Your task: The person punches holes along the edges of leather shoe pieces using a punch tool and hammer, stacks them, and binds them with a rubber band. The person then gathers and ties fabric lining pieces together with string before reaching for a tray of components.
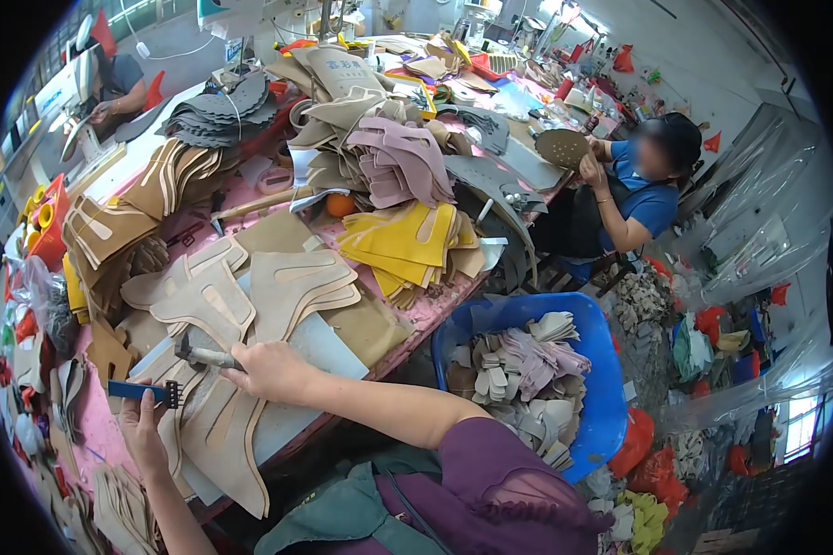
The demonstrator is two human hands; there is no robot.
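My right hand [270,372] is closed around the handle of a small hammer [205,355], whose metal head is at its left end. To the left, my left hand [144,427] holds a blue-handled tool [137,390] with a row of dark prongs at its right end. Both hands are over beige cut pieces [220,442] that lie on a pale board [329,350]. More beige pieces [292,282] are fanned out just beyond my right hand. The hammer and the pronged tool are apart.
Yellow pieces [400,242], mauve pieces [400,157] and brown pieces [168,180] are stacked farther back. A blue bin [604,407] full of cut pieces stands right of the table. A co-worker [634,190] holds a brown disc [561,148]; another person [118,88] is at back left.
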